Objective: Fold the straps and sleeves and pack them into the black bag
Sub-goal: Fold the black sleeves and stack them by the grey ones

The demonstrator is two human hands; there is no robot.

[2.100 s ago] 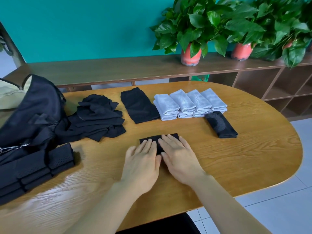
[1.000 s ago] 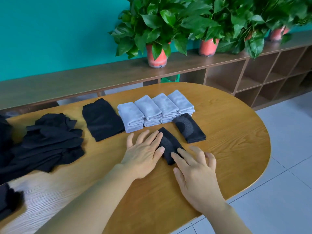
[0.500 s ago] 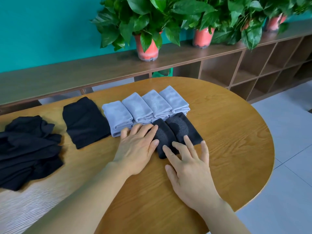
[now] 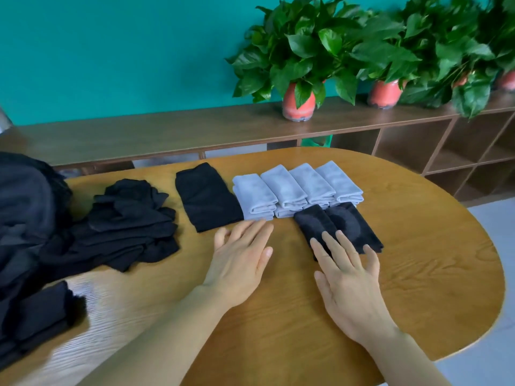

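Observation:
Two folded black sleeves (image 4: pixel 338 227) lie side by side in front of a row of folded grey sleeves (image 4: pixel 298 188). My right hand (image 4: pixel 348 282) lies flat with straight fingers, its fingertips touching the near end of the black pair. My left hand (image 4: pixel 239 260) is flat on the bare wood, apart from the sleeves, fingers straight. A larger folded black piece (image 4: pixel 207 196) lies left of the grey row. A loose heap of black items (image 4: pixel 125 224) sits further left. The black bag (image 4: pixel 25 207) is at the left edge.
The oval wooden table (image 4: pixel 432 260) ends close on the right and near side, with tiled floor beyond. Folded black straps (image 4: pixel 36 316) are stacked at the near left. A low wooden shelf (image 4: pixel 167 129) with potted plants (image 4: pixel 299 65) runs behind the table.
The folded black sleeve was slid up and right until it lies against the other black sleeve. My left hand has come off it and moved left onto bare wood.

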